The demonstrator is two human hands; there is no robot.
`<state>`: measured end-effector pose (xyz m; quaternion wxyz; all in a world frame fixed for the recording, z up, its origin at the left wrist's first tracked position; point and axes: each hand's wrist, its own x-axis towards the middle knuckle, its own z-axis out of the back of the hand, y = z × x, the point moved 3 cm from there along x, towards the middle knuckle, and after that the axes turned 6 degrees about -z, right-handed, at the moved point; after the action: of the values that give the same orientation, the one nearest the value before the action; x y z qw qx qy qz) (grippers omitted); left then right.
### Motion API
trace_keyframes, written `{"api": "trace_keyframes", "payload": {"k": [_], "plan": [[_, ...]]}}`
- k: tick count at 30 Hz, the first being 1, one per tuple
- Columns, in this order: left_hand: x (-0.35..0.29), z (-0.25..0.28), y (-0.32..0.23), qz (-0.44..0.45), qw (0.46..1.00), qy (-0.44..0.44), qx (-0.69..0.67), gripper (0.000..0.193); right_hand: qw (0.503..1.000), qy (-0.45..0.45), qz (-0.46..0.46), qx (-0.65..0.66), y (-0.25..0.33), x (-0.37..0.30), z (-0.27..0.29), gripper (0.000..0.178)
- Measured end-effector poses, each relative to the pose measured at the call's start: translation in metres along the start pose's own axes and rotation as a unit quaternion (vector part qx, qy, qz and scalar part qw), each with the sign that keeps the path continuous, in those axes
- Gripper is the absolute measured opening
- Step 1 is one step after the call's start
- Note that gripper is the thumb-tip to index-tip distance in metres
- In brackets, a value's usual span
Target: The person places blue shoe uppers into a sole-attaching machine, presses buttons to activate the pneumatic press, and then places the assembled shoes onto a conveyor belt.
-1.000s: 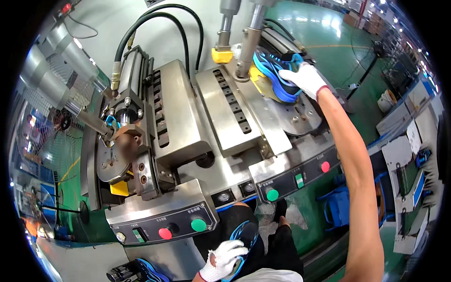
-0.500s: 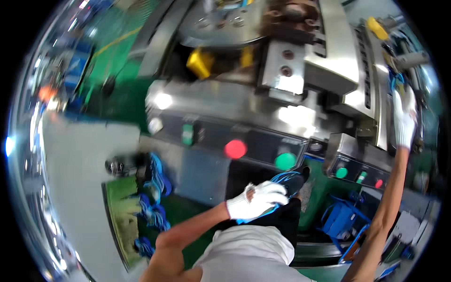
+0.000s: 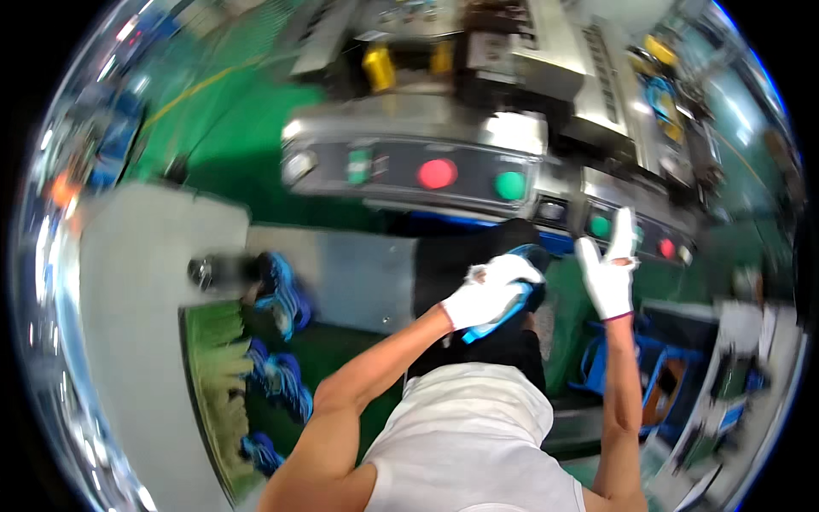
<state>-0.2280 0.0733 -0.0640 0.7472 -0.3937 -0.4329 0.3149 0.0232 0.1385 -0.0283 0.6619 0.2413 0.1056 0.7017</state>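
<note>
My left hand [image 3: 490, 294], in a white knit glove, is closed around a blue piece [image 3: 495, 326] that looks like a shoe upper, held in front of my dark trousers. Its far end is partly hidden by the glove and blurred. My right hand [image 3: 610, 277], gloved too, has its fingers apart and holds nothing. It hovers by the smaller control panel, with its fingertips between the green button [image 3: 601, 226] and the red button [image 3: 666, 248]. A blue piece [image 3: 659, 96] sits at the machine's right-hand station.
A metal machine with a long control panel [image 3: 392, 175] stands ahead. On my left, several blue pieces [image 3: 286, 294] hang beside a grey table [image 3: 145, 341] and green bristles [image 3: 213, 384]. A blue crate [image 3: 597, 363] stands low on the right.
My right hand has drawn back from the machine's right-hand station toward the small panel. My left hand still grips the blue piece, and the view has shifted.
</note>
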Motion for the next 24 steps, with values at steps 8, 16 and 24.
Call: {"api": "trace_keyframes", "payload": {"k": [8, 16, 24], "plan": [[0.071, -0.085, -0.097, -0.082, 0.996, 0.02, -0.042, 0.037, 0.96, 0.077, -0.131, 0.237, 0.025, -0.226, 0.051, 0.127], [0.124, -0.241, -0.245, -0.302, 0.914, 0.216, -0.16, 0.058, 0.663, -0.494, -0.228, 0.513, -0.071, -0.259, 0.101, 0.095], [0.108, -0.27, -0.193, -0.278, 0.891, 0.351, -0.069, 0.059, 0.666, -0.635, -0.331, 0.211, -0.287, -0.2, 0.319, 0.072]]}}
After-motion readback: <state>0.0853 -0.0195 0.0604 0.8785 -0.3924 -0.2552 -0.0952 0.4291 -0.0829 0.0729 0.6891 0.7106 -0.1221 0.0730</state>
